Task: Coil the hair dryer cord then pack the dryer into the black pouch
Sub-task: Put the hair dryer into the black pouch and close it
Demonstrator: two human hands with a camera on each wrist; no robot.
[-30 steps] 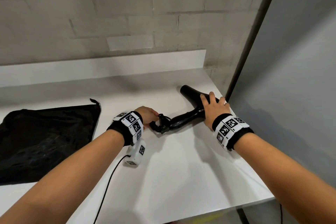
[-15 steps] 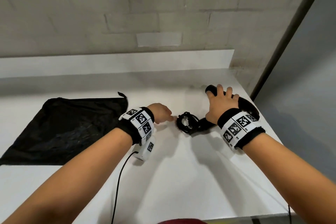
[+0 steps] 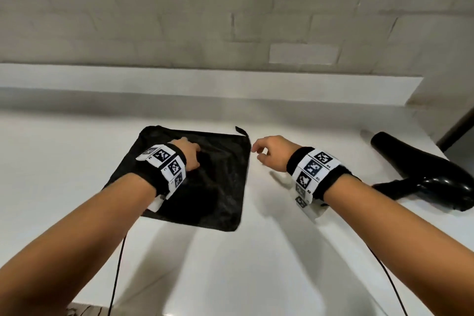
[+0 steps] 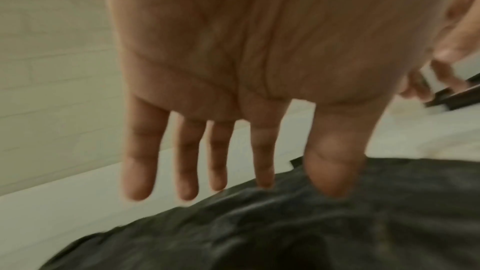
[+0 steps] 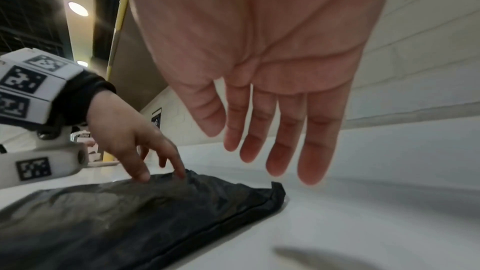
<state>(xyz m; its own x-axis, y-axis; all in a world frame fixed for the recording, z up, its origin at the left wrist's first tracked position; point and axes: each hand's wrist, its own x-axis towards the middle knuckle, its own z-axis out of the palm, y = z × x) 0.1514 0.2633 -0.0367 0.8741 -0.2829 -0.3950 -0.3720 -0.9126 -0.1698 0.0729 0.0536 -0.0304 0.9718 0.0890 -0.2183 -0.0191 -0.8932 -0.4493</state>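
The black pouch point(image 3: 218, 179) lies flat on the white counter point(image 3: 256, 251) in the middle of the head view. My left hand point(image 3: 188, 152) is over it with straight fingers, and its thumb tip and index fingertip touch the fabric point(image 4: 337, 223). My right hand point(image 3: 269, 152) hovers just right of the pouch's right edge, fingers straight and empty point(image 5: 275, 151). The black hair dryer point(image 3: 423, 182) lies on the counter at the far right, apart from both hands. Its cord is hidden behind my right wrist.
A low white ledge point(image 3: 230, 84) and a grey brick wall point(image 3: 205, 20) close off the back of the counter. Thin black cables point(image 3: 115, 277) hang from both wrist cameras toward the front edge.
Both hands have let go of the dryer and cord and moved left to the pouch. The view has swung left, so the dryer now sits at the far right.
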